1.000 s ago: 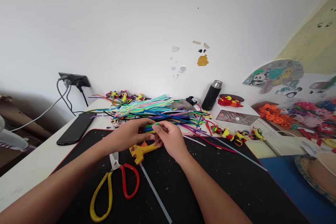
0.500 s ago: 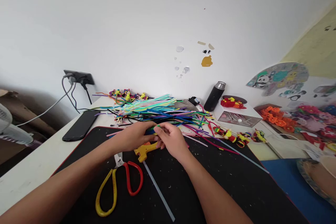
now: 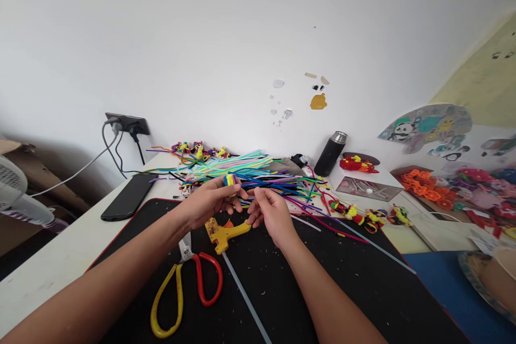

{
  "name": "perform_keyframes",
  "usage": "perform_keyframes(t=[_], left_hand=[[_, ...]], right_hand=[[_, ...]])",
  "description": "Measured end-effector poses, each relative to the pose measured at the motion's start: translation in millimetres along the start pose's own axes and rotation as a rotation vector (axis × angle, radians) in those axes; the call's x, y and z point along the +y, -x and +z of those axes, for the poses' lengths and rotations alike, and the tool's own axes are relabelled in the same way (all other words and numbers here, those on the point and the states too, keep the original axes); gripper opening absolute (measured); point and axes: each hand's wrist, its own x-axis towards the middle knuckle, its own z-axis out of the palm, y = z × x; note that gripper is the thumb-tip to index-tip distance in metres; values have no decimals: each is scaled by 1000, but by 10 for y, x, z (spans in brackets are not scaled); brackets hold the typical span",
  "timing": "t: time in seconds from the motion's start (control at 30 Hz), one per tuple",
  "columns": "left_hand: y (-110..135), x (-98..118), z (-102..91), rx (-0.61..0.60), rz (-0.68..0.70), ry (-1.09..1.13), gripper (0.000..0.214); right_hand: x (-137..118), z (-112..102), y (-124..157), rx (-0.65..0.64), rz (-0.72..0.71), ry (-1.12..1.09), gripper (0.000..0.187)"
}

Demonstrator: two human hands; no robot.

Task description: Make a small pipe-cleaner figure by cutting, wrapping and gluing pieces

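Note:
My left hand [image 3: 212, 199] pinches a small pipe-cleaner piece [image 3: 230, 179] in yellow, blue and purple, which stands up above the thumb. Close on its right, my right hand [image 3: 270, 215] has its fingers curled toward the thumb; anything between them is too small or hidden to tell. Just beneath both hands, a yellow hot glue gun [image 3: 226, 235] lies on the black mat [image 3: 298, 285], a long translucent glue stick [image 3: 245, 295] running from its back. Scissors [image 3: 179, 285] with one yellow and one red handle lie left of it, their blades partly under my left forearm.
Behind the hands spreads a pile of colourful pipe cleaners [image 3: 242, 164]. Small pipe-cleaner figures [image 3: 374, 217] lie at the right and more at the back left. A phone [image 3: 127, 197], a black flask [image 3: 330, 153] and a white box [image 3: 366, 185] stand around the mat.
My hands have drawn apart from each other. The yellow, blue and purple piece now shows in my left hand, and more of the glue gun is uncovered. The view has tilted slightly upward.

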Motion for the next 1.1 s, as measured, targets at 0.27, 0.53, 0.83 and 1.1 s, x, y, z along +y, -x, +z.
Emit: perform_keyframes(t=[0.27, 0.53, 0.83, 1.1], left_hand=[[16, 25, 74, 48, 51, 59, 53], [7, -24, 157, 101, 91, -7, 63], [6, -105, 182, 188, 194, -149, 65], [-2, -211, 183, 164, 155, -139, 65]], right_hand=[[19, 44, 18, -37, 3, 67, 70], [88, 69, 49, -85, -25, 166, 57], [100, 87, 73, -131, -25, 236, 49], [126, 107, 111, -177, -30, 309, 43]])
